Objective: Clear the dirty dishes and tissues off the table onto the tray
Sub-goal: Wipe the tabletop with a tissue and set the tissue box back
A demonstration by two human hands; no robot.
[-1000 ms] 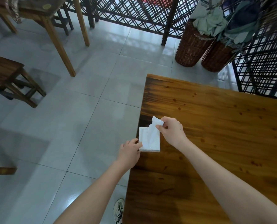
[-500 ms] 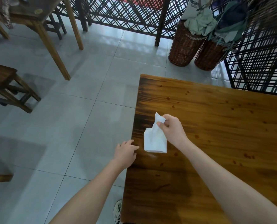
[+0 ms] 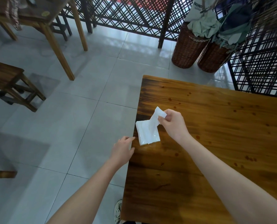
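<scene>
A white tissue pack [image 3: 148, 133] lies near the left edge of the brown wooden table [image 3: 215, 143]. My right hand [image 3: 172, 124] pinches a white tissue sheet [image 3: 157, 115] that sticks up out of the pack's far end. My left hand [image 3: 122, 148] hovers at the table's left edge just left of the pack, fingers relaxed, holding nothing. No tray or dishes are in view.
Two wicker baskets [image 3: 188, 46] with cloth stand beyond the table's far edge, in front of a black lattice screen [image 3: 134, 16]. A wooden stool [image 3: 8, 83] and another wooden table [image 3: 42, 15] stand on the tiled floor to the left. My shoe [image 3: 118, 210] shows by the table's near corner.
My left hand has let go of the pack and drawn back to the table edge. My right hand has pulled the tissue sheet further up out of the pack.
</scene>
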